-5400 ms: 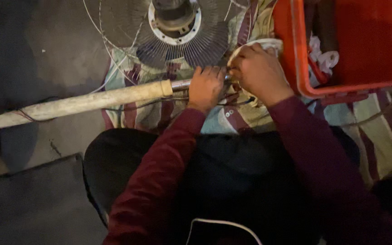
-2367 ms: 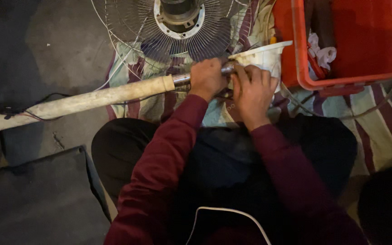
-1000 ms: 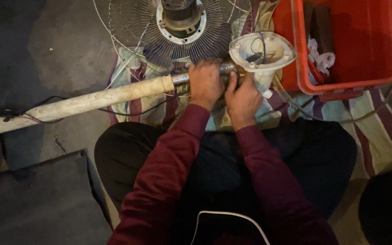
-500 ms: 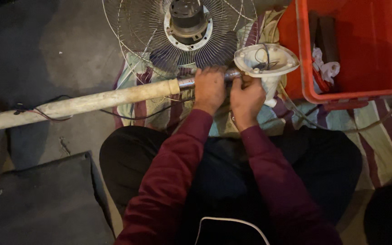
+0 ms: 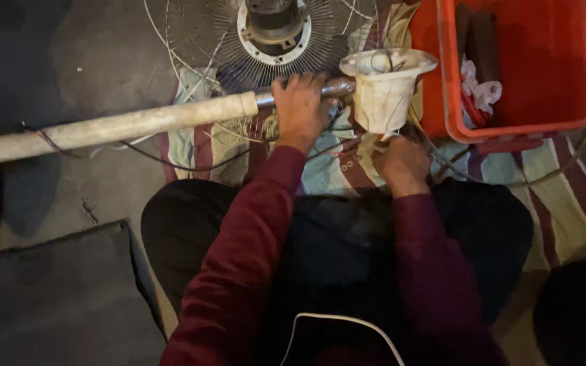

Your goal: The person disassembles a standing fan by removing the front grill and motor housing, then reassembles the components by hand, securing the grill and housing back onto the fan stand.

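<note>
My left hand (image 5: 300,108) grips the thin metal inner rod of a long fan stand pole (image 5: 123,127), just right of the pole's thick dirty white tube. At the rod's right end sits a white funnel-shaped plastic housing (image 5: 384,88) with wires inside. My right hand (image 5: 401,163) is lower, below the housing, fingers curled on the striped cloth (image 5: 564,217) among thin wires; what it holds is hidden. A round wire fan guard with its motor hub (image 5: 272,27) lies just beyond the rod.
A red plastic crate (image 5: 510,132) with rags and dark objects stands at the upper right. A dark flat mat (image 5: 49,298) lies at the lower left on the grey floor. A thin cable (image 5: 171,163) trails along the pole. My legs are crossed below.
My right hand has dropped from the rod beside the housing down to the cloth below it. The left hand stays on the rod. The view has shifted slightly.
</note>
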